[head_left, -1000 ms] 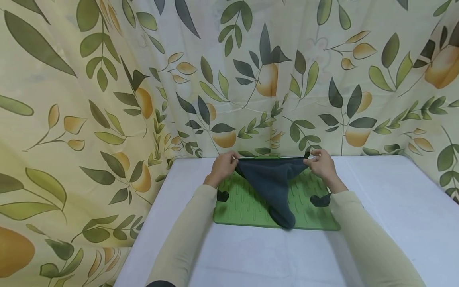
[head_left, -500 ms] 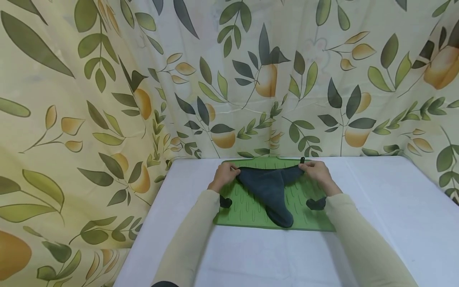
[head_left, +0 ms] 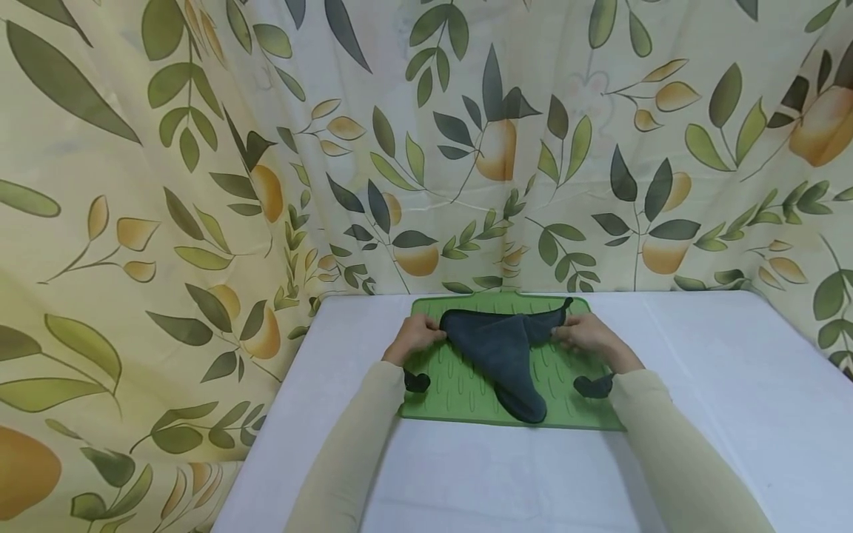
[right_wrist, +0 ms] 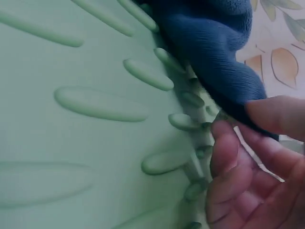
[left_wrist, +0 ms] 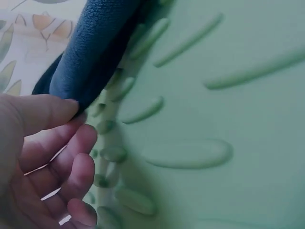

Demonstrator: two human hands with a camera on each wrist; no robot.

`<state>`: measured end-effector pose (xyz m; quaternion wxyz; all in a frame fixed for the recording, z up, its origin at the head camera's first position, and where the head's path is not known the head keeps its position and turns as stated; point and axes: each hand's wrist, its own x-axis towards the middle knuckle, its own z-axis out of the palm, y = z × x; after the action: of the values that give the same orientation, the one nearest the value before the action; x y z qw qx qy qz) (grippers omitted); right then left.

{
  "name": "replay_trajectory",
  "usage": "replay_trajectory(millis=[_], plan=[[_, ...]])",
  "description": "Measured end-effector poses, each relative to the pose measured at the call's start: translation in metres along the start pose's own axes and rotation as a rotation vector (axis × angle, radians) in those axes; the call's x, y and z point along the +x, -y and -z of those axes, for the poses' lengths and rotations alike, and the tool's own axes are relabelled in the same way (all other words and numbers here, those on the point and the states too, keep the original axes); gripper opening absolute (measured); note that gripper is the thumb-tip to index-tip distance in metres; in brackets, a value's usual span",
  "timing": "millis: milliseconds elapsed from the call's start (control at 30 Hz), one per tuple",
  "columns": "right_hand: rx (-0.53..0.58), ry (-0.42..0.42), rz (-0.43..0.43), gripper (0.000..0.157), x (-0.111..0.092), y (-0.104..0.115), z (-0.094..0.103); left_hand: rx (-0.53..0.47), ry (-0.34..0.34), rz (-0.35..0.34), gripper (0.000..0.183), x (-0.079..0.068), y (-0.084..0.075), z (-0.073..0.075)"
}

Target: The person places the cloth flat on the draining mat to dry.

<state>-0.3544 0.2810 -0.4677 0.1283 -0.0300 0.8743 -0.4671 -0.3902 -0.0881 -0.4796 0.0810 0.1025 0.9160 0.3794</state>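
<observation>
A dark blue cloth with black edging lies bunched over a green ridged mat; its narrow end points toward me. My left hand pinches the cloth's left corner between thumb and index finger, as the left wrist view shows, with the other fingers loosely curled below. At the right, my right hand has thumb and fingers on the other corner, pinching its edge in the right wrist view. A small black loop sticks up from that corner. The cloth's underside is hidden.
The mat lies on a white-covered table, near its far edge. A leaf-and-fruit patterned curtain hangs behind and on the left. Dark wrist-camera pieces sit under the sleeves, over the mat.
Both hands have come down and a little toward me. The cloth's far edge, pulled straight at the mat's back before, now lies slacker and nearer, baring the mat's far rim.
</observation>
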Motion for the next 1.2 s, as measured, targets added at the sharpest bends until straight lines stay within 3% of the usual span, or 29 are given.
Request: replay_trajectory(millis=[233,367,567,767,933,1067,1200], plan=[[0.078,-0.190,-0.030,0.025,0.005,0.002,0.008,-0.067,-0.147,0.024,0.023,0.005,-0.009,0.005],[0.054,-0.265,-0.047,0.030,0.005,0.005,0.014,-0.180,-0.175,0.054,0.025,0.011,-0.012,0.011],[-0.013,-0.322,-0.077,0.041,0.006,0.010,0.018,-0.298,-0.252,0.113,0.026,0.018,-0.015,0.013],[-0.069,-0.326,-0.110,0.038,0.008,0.008,0.015,-0.258,-0.299,0.170,0.025,0.026,-0.012,0.000],[-0.041,-0.251,-0.128,0.040,0.011,-0.001,0.013,-0.262,-0.224,0.167,0.029,0.025,-0.007,-0.006],[0.007,-0.129,-0.165,0.043,0.009,-0.008,0.016,-0.278,-0.069,0.129,0.031,0.020,-0.002,-0.002],[0.045,0.013,-0.167,0.041,0.001,-0.011,0.020,-0.323,0.085,0.092,0.020,0.011,0.001,0.003]])
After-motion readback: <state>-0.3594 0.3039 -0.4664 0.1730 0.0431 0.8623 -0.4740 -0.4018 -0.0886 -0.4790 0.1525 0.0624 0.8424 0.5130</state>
